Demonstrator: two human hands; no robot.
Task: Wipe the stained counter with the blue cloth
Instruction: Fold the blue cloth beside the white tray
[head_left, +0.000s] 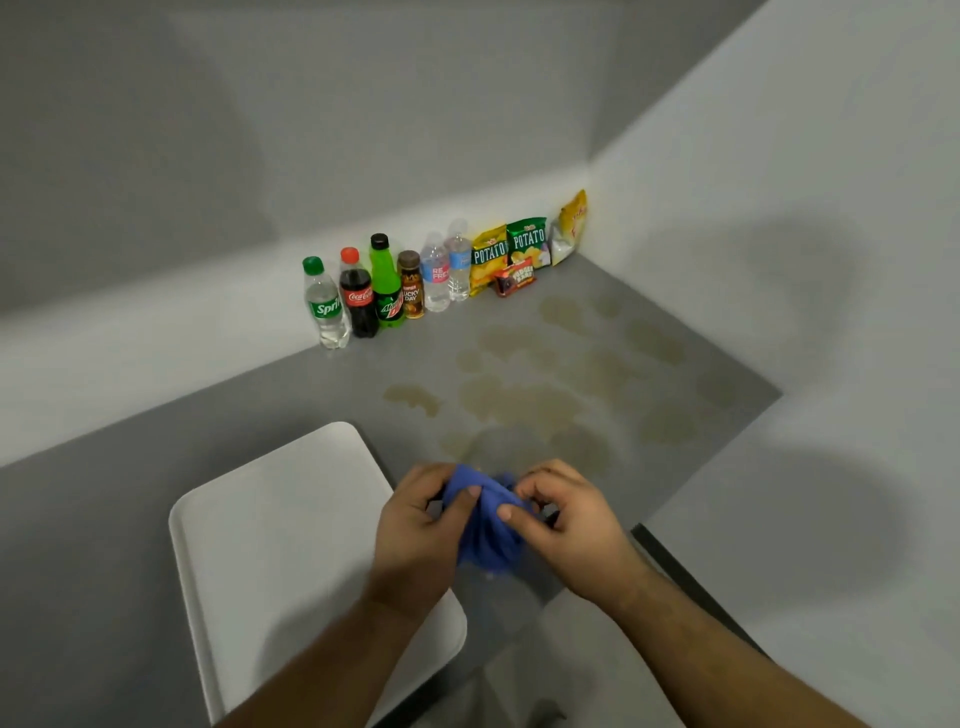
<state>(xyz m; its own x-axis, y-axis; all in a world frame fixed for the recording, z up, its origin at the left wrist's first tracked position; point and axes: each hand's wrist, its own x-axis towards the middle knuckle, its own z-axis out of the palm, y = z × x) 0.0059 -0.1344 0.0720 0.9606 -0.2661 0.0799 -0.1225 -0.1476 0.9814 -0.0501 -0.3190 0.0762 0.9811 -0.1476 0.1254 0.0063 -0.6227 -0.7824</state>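
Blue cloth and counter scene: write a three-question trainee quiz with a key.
1. True or false: the blue cloth lies flat on the stains.
2. Which hands hold the cloth? A) left only B) right only C) both
3. Fill in: the white tray sits to the ____ of the hands.

Key:
1. False; it is bunched between the left hand and right hand, nearer the person than most stains.
2. C
3. Left
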